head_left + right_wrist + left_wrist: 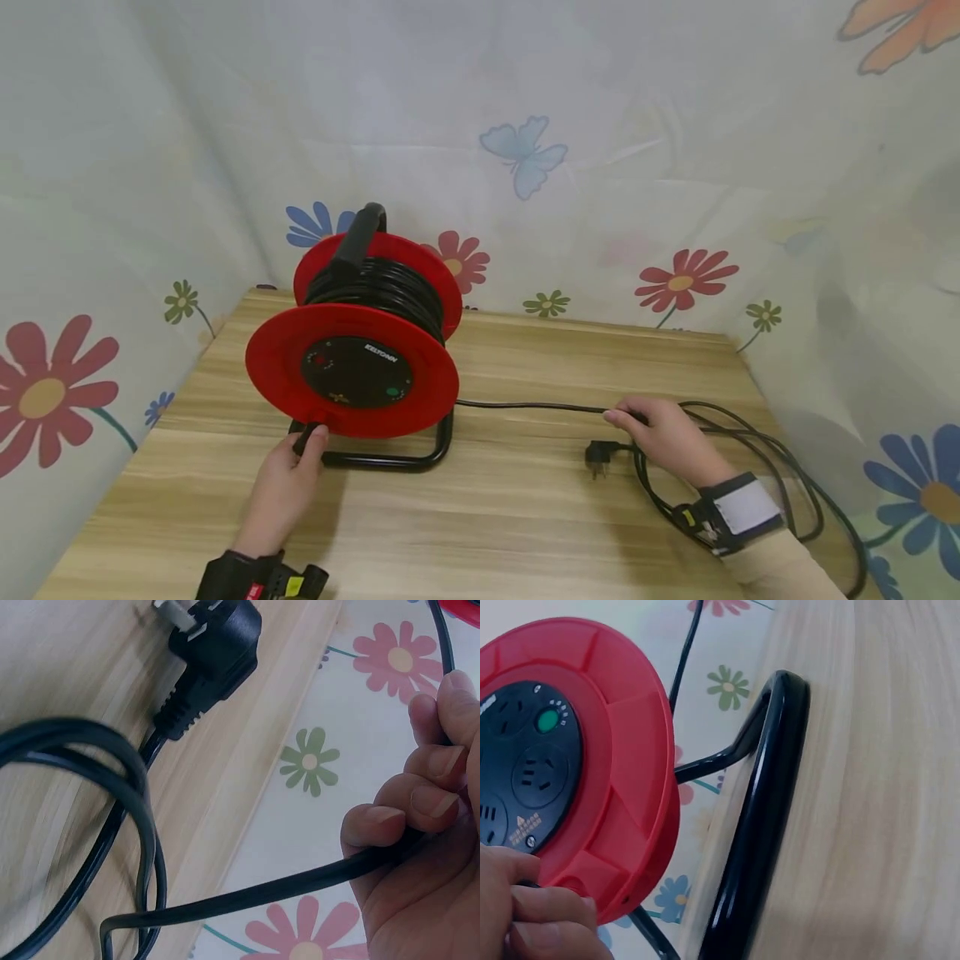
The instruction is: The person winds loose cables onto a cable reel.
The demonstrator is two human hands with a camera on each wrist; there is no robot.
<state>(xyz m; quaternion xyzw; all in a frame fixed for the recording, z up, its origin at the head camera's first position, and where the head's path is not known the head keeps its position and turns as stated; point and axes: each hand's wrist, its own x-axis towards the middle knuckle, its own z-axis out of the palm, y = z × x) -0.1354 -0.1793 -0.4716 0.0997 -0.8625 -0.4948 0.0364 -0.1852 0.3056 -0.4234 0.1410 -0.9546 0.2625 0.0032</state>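
A red cable reel (279,367) with black cable (397,290) wound on its drum stands left of centre on a black tubular frame (382,461). Low on its front disc, my left hand (283,482) grips the black crank knob (303,438), thumb along it. From the drum a stretch of cable (528,406) runs right to my right hand (670,432), whose fingers curl round it. In the right wrist view the cable (300,883) leaves the palm toward loose loops. The black plug (598,454) lies on the table below that hand, prongs toward me.
Loose cable loops (813,492) spread on the wooden table (480,508) around and beyond the right wrist. A flower-printed cloth (600,208) hangs behind and at both sides. The reel's black carrying handle (358,237) rises above the drum.
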